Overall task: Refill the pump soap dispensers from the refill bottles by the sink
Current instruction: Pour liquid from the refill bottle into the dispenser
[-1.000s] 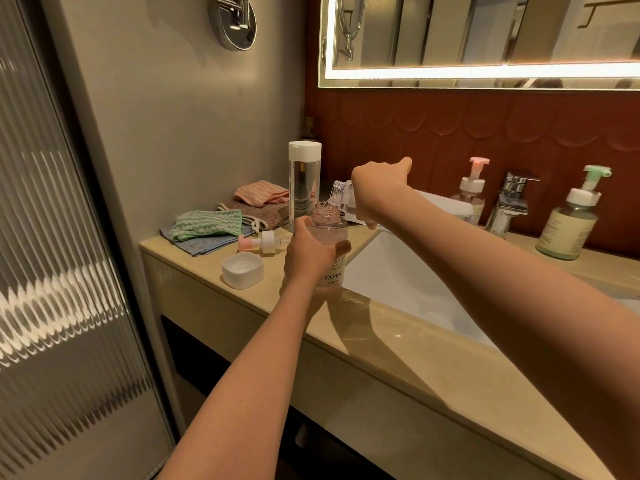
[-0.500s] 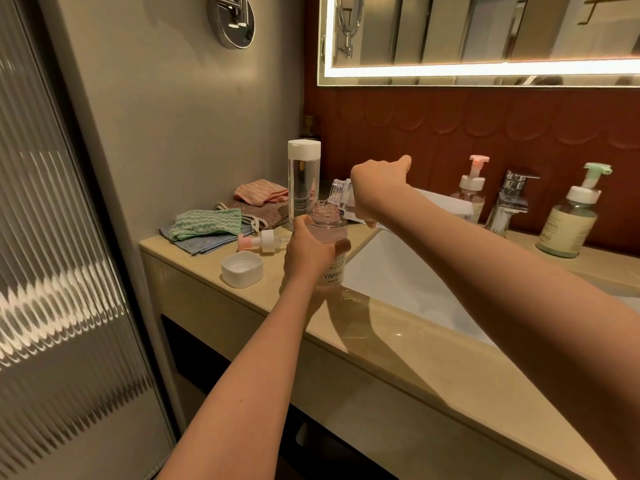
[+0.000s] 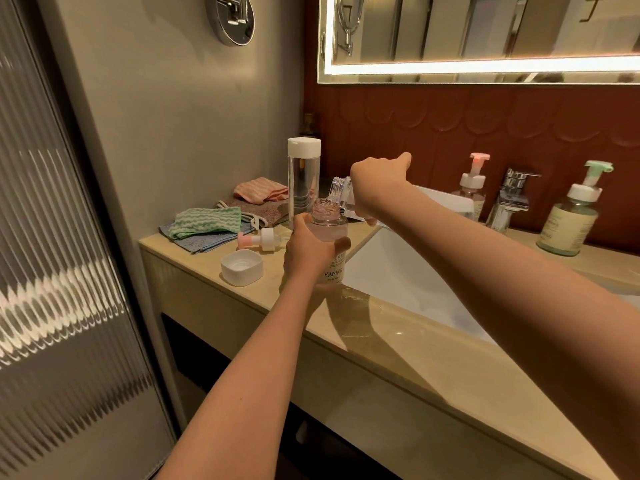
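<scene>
My left hand [image 3: 308, 251] has its fingers wrapped round the open pink dispenser [image 3: 333, 226], which stands on the bench [image 3: 398, 327] at the near left corner of the sink [image 3: 398, 271]. My right hand [image 3: 375, 178] grips the clear refill bottle [image 3: 338, 192], tipped with its neck just above the dispenser's mouth. That hand and wrist hide most of the bottle's body. To the left on the bench lie the pulled-out pump head [image 3: 258, 240] and a white cap [image 3: 241, 266], mouth up. A tall clear bottle [image 3: 303, 181] stands just behind my left hand, with folded cloths [image 3: 207, 221] beyond it. A pink-pump dispenser [image 3: 472, 192], the tap [image 3: 510, 199] and a green-pump dispenser [image 3: 571, 220] line the back wall.
</scene>
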A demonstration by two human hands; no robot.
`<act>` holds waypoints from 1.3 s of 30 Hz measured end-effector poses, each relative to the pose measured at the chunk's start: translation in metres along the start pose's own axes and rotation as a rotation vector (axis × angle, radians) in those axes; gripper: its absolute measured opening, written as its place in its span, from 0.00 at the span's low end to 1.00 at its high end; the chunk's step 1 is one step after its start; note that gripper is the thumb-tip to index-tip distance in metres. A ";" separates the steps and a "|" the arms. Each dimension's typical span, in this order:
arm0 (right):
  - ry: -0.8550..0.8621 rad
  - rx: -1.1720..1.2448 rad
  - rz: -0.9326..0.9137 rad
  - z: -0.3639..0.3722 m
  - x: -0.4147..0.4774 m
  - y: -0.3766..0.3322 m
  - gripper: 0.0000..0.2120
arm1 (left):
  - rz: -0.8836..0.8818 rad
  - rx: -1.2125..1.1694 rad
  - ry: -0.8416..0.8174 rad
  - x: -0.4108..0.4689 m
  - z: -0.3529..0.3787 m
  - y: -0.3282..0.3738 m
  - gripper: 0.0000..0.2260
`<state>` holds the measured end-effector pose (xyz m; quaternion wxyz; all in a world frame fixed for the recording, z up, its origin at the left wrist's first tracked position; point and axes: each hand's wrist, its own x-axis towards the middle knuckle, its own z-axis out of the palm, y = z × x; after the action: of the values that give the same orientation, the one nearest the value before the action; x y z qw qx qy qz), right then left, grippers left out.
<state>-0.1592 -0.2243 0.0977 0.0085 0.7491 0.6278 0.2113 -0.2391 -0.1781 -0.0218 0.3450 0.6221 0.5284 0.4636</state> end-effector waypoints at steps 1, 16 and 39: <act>-0.001 -0.001 0.000 0.000 0.000 0.000 0.08 | 0.000 -0.001 -0.001 0.000 0.000 0.000 0.36; -0.018 -0.022 0.000 -0.002 -0.001 0.000 0.09 | 0.002 -0.023 -0.001 -0.001 -0.001 0.000 0.35; -0.010 -0.017 0.010 -0.001 0.000 -0.001 0.08 | -0.003 -0.005 -0.003 -0.002 -0.001 0.002 0.36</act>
<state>-0.1604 -0.2239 0.0981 0.0168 0.7533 0.6221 0.2128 -0.2393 -0.1801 -0.0204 0.3481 0.6212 0.5274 0.4635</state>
